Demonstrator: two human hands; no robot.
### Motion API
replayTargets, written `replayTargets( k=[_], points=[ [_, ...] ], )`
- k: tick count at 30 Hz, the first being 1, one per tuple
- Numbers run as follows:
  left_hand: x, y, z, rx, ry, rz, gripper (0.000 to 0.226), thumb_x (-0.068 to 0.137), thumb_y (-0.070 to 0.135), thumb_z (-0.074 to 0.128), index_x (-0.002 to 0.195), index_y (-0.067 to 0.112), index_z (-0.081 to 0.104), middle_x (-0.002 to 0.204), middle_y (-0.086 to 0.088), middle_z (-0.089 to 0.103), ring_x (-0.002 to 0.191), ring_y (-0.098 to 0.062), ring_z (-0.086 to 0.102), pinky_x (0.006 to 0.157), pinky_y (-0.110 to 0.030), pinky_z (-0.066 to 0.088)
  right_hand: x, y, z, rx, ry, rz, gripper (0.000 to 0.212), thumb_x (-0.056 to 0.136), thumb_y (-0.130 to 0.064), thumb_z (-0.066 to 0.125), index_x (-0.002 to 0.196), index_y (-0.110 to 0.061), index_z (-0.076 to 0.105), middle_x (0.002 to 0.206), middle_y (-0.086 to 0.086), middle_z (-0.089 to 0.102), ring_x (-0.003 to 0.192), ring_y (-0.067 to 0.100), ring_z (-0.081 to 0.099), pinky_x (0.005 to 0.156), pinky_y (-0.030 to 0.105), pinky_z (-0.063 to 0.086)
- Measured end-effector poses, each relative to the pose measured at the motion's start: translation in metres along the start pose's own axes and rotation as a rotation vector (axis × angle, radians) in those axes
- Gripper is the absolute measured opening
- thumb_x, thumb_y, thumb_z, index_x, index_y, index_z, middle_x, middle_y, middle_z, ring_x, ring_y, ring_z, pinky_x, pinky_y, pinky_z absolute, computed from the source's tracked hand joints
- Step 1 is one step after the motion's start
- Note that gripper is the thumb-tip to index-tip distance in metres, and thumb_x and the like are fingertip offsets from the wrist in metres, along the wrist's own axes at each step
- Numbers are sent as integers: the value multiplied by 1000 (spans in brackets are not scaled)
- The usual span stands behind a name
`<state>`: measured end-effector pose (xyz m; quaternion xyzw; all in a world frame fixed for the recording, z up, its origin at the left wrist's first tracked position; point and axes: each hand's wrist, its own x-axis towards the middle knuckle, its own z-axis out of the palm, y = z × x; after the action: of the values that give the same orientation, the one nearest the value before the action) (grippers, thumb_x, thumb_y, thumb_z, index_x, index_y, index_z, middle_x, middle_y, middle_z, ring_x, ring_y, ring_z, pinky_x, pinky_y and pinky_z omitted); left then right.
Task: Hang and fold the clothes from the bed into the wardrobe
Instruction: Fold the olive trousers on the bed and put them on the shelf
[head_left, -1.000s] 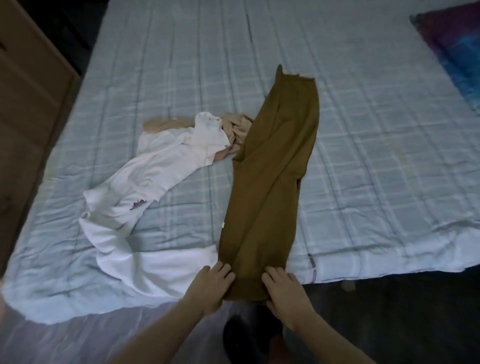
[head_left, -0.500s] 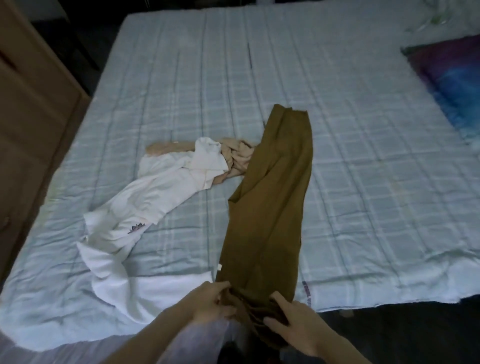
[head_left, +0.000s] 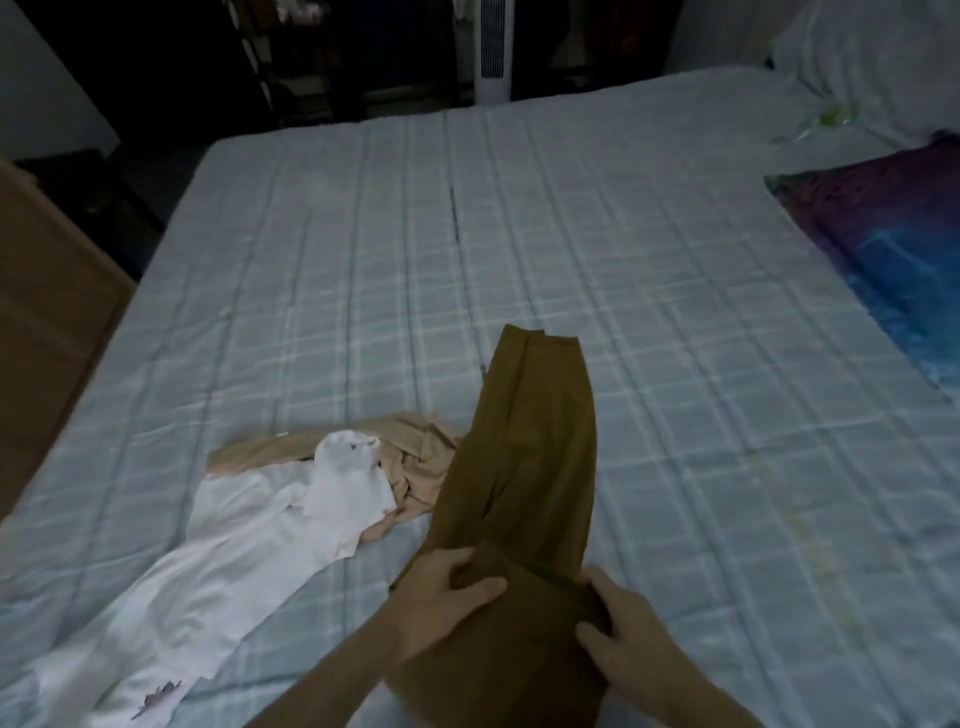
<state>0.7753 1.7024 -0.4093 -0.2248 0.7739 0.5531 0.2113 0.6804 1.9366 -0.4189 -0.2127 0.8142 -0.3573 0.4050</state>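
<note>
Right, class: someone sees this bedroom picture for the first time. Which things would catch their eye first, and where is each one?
First, the brown trousers stretched lengthwise down the middle of the bed, their near end gripped by the left hand and right hand. Next, the white garment sprawled to their left, partly over a crumpled beige garment. Last, a purple-and-blue pillow at the right edge.

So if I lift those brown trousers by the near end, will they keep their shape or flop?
Probably flop: the brown trousers already bunch into soft folds where the left hand and right hand grip them. They look thin and light, lying flat against the bed, so the far end would likely trail and unfold.
</note>
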Motion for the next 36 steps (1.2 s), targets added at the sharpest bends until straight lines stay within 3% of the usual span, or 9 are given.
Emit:
replayTargets(
  k=[5,9,15,19,22,26,30,32,36],
  points=[
    [75,45,-16,-100,145,127,21,92,40,63,98,23,73,95,8,73,89,-6,68,87,-35,54,69,-15,-63,49,-14,-9,41,69,-44,78,103,-31,60,93,-10,70,84,1,66,73,22,53],
    [147,63,-36,-145,146,155,19,92,42,63,101,28,71,97,16,73,91,1,67,88,-24,53,141,-23,-117,-59,41,-25,40,71,-43,81,106,-32,64,98,-13,68,86,-2,65,76,20,54],
    [267,84,-60,-234,167,124,29,96,43,55,119,26,63,112,11,67,99,-3,62,81,-9,49,255,-27,-172,-245,174,-43,22,78,-39,75,93,-31,62,86,-17,60,77,-4,58,59,10,41],
    [337,85,-77,-251,257,66,16,99,36,53,106,26,63,104,8,67,94,-7,63,70,-7,47,333,-17,-185,-492,237,-40,37,79,-46,72,106,-22,63,120,-2,50,110,17,49,87,29,44],
    [381,70,-89,-58,347,74,25,98,38,52,101,19,67,114,-3,62,103,-15,61,88,-24,50,380,-15,-190,-646,224,-58,43,79,-49,70,111,-21,61,150,3,32,135,23,32,107,40,35],
    [398,59,-97,256,428,65,35,98,45,47,113,17,63,136,-5,44,126,-22,43,109,-38,36,416,-17,-195,-615,129,-17,41,77,-45,73,104,-20,55,118,6,50,107,23,51,84,35,45],
    [389,57,-102,411,488,121,35,97,45,49,111,18,64,127,0,39,120,-18,34,100,-28,30,417,-24,-194,-444,105,21,59,71,-33,82,111,-16,42,101,5,55,87,21,56,67,32,48],
    [382,55,-104,430,512,212,27,93,44,56,101,20,65,117,5,36,110,-13,31,97,-28,32,407,-29,-191,-484,70,-18,50,73,-32,80,108,-18,47,95,2,55,87,20,57,68,30,49],
    [359,55,-120,180,239,337,29,75,27,81,73,26,53,132,12,40,129,-5,31,107,-29,29,372,-33,-192,-593,-9,-271,21,78,-32,73,88,-28,54,95,-10,46,89,10,48,72,23,42]
  ],
)
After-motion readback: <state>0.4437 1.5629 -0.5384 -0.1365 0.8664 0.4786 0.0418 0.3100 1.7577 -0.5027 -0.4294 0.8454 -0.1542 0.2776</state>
